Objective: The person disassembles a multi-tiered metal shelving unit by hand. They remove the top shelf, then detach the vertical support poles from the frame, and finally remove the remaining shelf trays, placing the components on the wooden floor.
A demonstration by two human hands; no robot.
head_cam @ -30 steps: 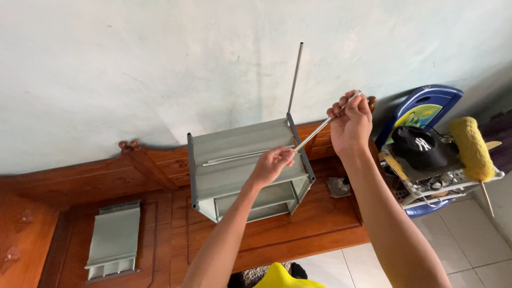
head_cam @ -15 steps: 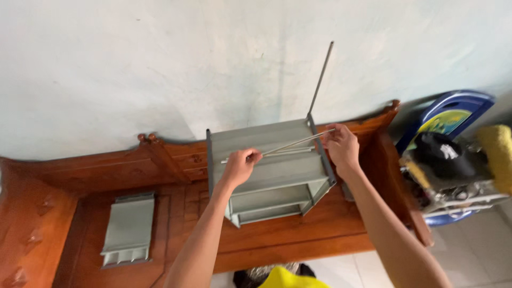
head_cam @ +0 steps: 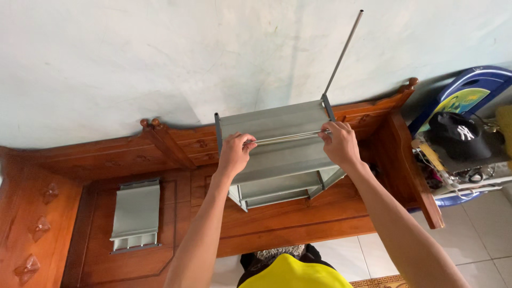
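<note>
Steel-grey and thin, the metal rods (head_cam: 288, 138) lie level across the top panel of the grey shelf unit (head_cam: 277, 154), running from side to side, and I have them pinched at both ends. My left hand (head_cam: 233, 153) has its fingers (head_cam: 246, 145) curled closed around the left ends of the rods, thumb underneath. My right hand (head_cam: 340, 144) is closed on the right ends, near the rear right corner post of the unit, its fingers (head_cam: 326, 130) wrapped over the rods. I cannot tell whether the rods touch the panel or hover just above it. From that right corner a long upright rod (head_cam: 342, 50) rises, tilted slightly to the right, against the pale wall (head_cam: 133, 58). The shelf unit stands on a carved reddish wooden bench (head_cam: 298, 229), with its lower shelves showing beneath the top panel. Well apart to the left, a loose grey shelf panel (head_cam: 136, 213) lies flat on the same bench. Beyond the bench's right end stands a white rack (head_cam: 469, 184) carrying a black cap (head_cam: 460, 136), with a blue plastic board (head_cam: 458, 93) behind it. White floor tiles (head_cam: 480, 234) show below.
</note>
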